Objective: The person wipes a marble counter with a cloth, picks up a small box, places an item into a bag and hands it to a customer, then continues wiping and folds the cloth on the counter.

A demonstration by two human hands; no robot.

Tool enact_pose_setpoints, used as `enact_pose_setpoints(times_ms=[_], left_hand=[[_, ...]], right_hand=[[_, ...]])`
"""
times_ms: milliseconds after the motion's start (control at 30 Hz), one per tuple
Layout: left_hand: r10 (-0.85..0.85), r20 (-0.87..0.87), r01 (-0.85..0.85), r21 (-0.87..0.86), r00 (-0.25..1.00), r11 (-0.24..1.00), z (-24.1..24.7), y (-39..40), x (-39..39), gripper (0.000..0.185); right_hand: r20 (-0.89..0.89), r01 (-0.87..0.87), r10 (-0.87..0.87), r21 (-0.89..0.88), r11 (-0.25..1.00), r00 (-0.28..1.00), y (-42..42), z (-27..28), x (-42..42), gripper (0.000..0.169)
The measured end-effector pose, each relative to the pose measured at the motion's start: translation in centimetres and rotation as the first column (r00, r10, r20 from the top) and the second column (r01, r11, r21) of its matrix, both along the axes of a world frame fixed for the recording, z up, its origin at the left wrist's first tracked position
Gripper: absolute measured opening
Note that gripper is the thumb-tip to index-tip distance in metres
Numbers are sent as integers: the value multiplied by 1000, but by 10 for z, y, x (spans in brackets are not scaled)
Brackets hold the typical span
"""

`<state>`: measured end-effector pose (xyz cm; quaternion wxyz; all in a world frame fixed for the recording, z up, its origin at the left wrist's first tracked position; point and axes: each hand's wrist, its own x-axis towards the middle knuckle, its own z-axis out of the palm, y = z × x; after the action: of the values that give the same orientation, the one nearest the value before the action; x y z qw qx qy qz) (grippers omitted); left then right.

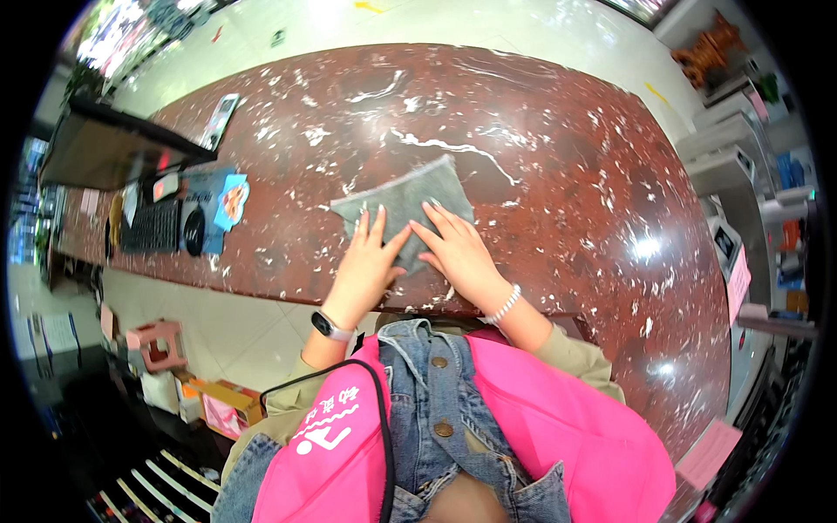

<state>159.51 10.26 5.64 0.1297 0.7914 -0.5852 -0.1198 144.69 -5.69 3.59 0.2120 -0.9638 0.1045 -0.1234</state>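
Note:
A grey cloth [418, 189] lies spread on the reddish-brown, white-veined stone counter [562, 196], close to its near edge. My left hand [367, 261] rests palm down on the cloth's left part, fingers spread. On the cloth's right part lies my right hand [461, 255], also palm down, its fingers apart and its index fingertip close to the left one. Neither hand grips the cloth; both press on it from above. The left wrist wears a black-faced smart band [327, 323], the right one a white bead bracelet [505, 304].
At left stand a monitor [118, 147], a black keyboard [152, 225] and a mouse [194, 231] on a blue mat [214, 243]. A phone-like device [220, 122] lies behind them. Down on the floor are a pink stool [157, 343] and a cardboard box [229, 402]. Printer-like machines [726, 163] line the right.

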Motion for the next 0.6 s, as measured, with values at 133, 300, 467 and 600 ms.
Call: enact_pose_setpoints(times_ms=[133,300,467,600], left_hand=[[-51,-6,51,51,999,997,3,-51,49,76],[-110,-53,113,52,992,992,-14,-104,94,82],[-327,-197,345,69,924,936,-10,-152,72,89],[-557,-270,593,69,785,802,-6,-219,6,91]], right_hand=[[57,66,-61,-91,994,997,-37,-18,38,57],[102,206,-198,-70,976,975,-72,-35,68,59],[85,362,-358,-43,931,930,-81,-34,7,66],[98,560,-557,0,829,825,-90,-32,-80,67]])
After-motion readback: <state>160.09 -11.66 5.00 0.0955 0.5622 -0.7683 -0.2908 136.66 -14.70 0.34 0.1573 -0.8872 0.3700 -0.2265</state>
